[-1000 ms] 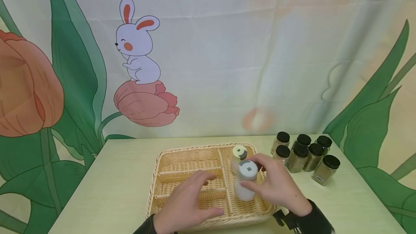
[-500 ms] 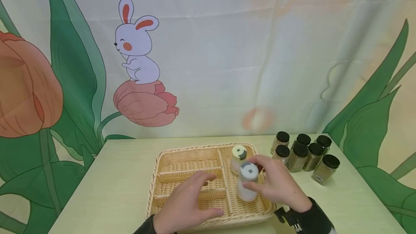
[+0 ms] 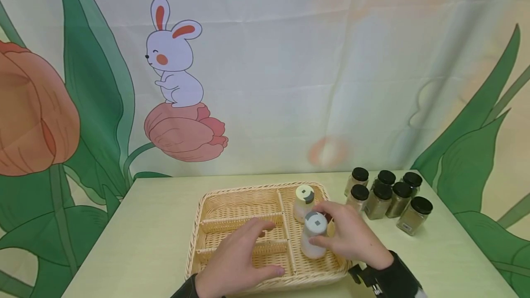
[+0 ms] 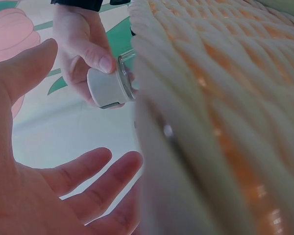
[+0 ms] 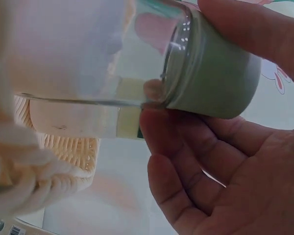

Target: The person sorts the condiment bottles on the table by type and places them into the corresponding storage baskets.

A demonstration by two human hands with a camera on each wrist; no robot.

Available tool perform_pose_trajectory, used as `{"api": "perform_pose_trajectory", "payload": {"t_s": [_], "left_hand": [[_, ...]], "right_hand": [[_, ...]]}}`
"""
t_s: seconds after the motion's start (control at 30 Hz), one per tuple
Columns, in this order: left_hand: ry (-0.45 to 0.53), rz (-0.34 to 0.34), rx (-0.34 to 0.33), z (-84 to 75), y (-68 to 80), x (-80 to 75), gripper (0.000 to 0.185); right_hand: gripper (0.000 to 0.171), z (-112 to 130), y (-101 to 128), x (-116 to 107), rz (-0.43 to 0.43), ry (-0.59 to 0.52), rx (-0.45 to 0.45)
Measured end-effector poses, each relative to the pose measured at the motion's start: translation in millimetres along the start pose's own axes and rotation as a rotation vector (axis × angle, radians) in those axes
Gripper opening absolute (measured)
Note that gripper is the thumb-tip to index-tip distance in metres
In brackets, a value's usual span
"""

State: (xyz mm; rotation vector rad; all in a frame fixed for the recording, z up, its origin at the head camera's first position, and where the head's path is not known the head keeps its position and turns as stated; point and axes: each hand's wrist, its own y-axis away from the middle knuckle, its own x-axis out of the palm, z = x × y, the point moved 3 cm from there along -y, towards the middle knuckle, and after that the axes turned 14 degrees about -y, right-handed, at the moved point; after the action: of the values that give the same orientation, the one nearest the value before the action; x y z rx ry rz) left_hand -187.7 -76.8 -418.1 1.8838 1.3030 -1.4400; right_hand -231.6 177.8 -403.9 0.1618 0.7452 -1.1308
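My right hand grips a clear glass seasoning jar with white contents, its thumb and fingers about the grey-and-white cap. The jar stands upright within the right compartment of a wicker basket. Behind it in that compartment is a similar jar with a pale yellow cap, also visible beyond the held jar in the right wrist view. My left hand hovers over the basket's front left part, fingers spread and holding nothing. In the left wrist view, the basket's woven rim fills the right side.
Several square glass spice jars with black lids stand grouped right of the basket. Dividers split the basket into compartments. A printed cloth with a rabbit and tulips hangs behind the pale table.
My right hand and the grey-capped jar have shifted slightly towards the front and down in the right compartment. My left hand has stayed in place.
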Motion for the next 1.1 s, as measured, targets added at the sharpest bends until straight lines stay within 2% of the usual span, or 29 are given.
{"api": "perform_pose_trajectory", "payload": {"t_s": [0.3,0.43,0.57,0.7,0.9,1.1], "left_hand": [[-0.005,0.0,0.009,-4.5,-0.9,-1.8,0.079],[-0.011,-0.065,0.088,-12.4,-6.6,-1.5,0.073],[-0.035,-0.15,0.163,-28.4,-21.7,-1.9,0.061],[-0.044,-0.171,0.109,-43.9,-40.3,-2.0,0.054],[-0.028,-0.117,-0.004,-53.9,-63.2,1.4,0.045],[-0.035,-0.08,-0.031,-60.2,-80.4,3.4,0.036]], "right_hand": [[0.047,2,0,1,0.012,-0.01,-0.007],[0.047,4,-1,3,0.022,-0.013,-0.029],[0.049,4,0,3,0.015,-0.007,-0.038],[0.048,3,1,4,-0.001,-0.007,-0.056],[0.042,2,0,6,-0.017,0.008,-0.062],[0.037,3,-1,6,-0.04,0.03,-0.056]]}}
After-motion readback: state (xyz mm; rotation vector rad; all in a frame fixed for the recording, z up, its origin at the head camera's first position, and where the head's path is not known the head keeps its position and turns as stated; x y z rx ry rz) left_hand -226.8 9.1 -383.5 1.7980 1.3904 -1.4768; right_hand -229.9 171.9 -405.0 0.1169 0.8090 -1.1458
